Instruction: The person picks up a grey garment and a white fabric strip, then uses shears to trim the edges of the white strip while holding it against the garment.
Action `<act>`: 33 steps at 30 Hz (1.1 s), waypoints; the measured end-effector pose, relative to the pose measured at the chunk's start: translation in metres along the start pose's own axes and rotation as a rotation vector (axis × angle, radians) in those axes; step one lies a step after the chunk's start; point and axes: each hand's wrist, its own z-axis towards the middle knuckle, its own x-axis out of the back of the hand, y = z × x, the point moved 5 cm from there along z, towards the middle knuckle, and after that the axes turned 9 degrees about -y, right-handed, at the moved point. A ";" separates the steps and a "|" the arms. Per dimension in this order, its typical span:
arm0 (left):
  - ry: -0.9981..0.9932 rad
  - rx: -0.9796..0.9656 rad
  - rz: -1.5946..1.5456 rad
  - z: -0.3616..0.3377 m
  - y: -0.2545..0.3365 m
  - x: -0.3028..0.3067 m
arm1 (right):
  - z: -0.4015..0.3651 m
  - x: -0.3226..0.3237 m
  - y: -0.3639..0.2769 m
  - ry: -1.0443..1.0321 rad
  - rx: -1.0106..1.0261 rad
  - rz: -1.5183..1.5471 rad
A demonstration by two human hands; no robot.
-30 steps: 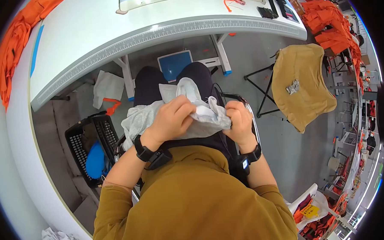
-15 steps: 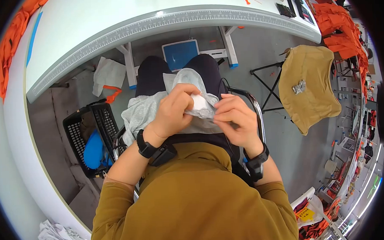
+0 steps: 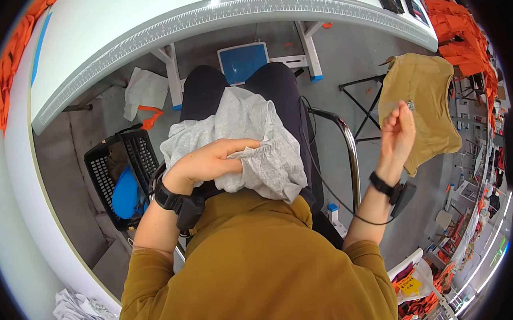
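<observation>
Currently, in the head view, the left hand [image 3: 196, 162] pinches a gathered edge of the grey cloth [image 3: 246, 117], which lies crumpled over the dark trousers [image 3: 201, 91]. Well apart from the cloth, the right hand [image 3: 398, 132] is raised in front of the tan fabric [image 3: 428, 84], fingers partly bent beside a small silvery item [image 3: 411, 104]; I cannot tell whether they grip it. A black crate [image 3: 102, 169] sits near the left forearm.

Looks like a garment workshop, all right! See the ruler strip [image 3: 221, 10] along the near edge of the white worktop [image 3: 119, 20], orange cloth [image 3: 463, 36] heaped far right, white cloth [image 3: 83, 313] bundled near left, and furniture [image 3: 469, 191] crowding away down the right side.
</observation>
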 end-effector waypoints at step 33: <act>0.496 0.121 1.335 -0.043 0.003 0.009 | -0.074 -0.126 0.042 -1.013 0.171 -1.252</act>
